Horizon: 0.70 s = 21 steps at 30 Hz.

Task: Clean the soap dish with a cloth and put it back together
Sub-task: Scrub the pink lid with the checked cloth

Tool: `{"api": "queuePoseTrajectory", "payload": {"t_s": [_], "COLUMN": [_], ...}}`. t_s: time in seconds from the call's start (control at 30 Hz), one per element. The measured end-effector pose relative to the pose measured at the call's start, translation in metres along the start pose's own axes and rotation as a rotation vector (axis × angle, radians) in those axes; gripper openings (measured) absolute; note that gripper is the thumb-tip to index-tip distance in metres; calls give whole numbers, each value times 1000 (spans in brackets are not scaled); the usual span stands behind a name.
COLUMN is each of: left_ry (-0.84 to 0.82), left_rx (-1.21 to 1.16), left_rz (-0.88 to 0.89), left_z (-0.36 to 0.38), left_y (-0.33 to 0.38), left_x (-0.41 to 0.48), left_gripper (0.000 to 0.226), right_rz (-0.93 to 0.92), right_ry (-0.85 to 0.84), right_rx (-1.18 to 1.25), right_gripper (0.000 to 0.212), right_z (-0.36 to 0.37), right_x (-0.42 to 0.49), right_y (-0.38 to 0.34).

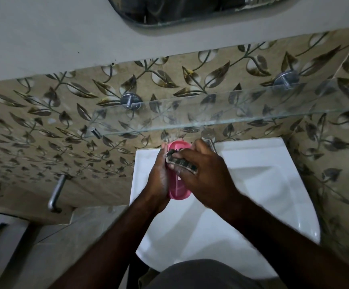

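- Two hands work at frame centre, over the back rim of the white washbasin (pixel 252 184).
- Left hand (pixel 159 174): curled round the 9 o'clock edge of the pink soap dish (pixel 178 192), holding it up lengthwise.
- Right hand (pixel 202 174): fingers curled over a dark checked cloth (pixel 182 162), pressing it onto the dish's upper half.
- Dish location: between the palms, lower end showing at 6 o'clock of the cloth.
- Pink also shows at 12 o'clock of the cloth. Cannot tell whether it is the same piece or a second part.
- Progress, judged: wiping under way. Lower end is not covered by the cloth at this instant; reassembly not begun.
- Remaining, judged: finish wiping, clean any second part, fit parts together.
- Surroundings: glass shelf (pixel 211 113) at 12 o'clock, above the hands; chrome tap (pixel 211 142) at 1 o'clock, just beside the right hand.
- Further off: metal bar (pixel 55 192) at 9 o'clock on the leaf-patterned tiles; mirror (pixel 190 11) at the top edge.
- Obstruction, judged: tap and shelf crowd the space behind the hands.
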State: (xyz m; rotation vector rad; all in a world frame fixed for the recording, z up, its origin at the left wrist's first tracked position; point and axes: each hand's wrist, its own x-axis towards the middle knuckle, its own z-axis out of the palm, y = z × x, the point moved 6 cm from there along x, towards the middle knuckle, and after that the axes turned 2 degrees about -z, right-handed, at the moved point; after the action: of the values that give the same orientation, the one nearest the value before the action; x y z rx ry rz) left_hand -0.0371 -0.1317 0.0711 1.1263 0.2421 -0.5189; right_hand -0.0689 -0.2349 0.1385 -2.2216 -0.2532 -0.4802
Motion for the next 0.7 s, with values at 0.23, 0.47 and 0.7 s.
{"api": "queuePoseTrajectory", "payload": {"t_s": [0.23,0.47,0.7], "left_ry": [7,-6,-14], "left_rx": [81,160,202], "left_rz": [25,108,137], "left_z": [7,8,10], "left_y": [-7,12,11], "left_x": [-2,-2,-6], "left_gripper": [57,48,51], "right_rz": [121,80,176], "right_ry": [50,62,104], "right_rx": [-32,61,130], "right_gripper": [24,31,21], "right_z": [-7,-10,-9], "right_x": [22,20,15], "right_y": [23,30,38]}}
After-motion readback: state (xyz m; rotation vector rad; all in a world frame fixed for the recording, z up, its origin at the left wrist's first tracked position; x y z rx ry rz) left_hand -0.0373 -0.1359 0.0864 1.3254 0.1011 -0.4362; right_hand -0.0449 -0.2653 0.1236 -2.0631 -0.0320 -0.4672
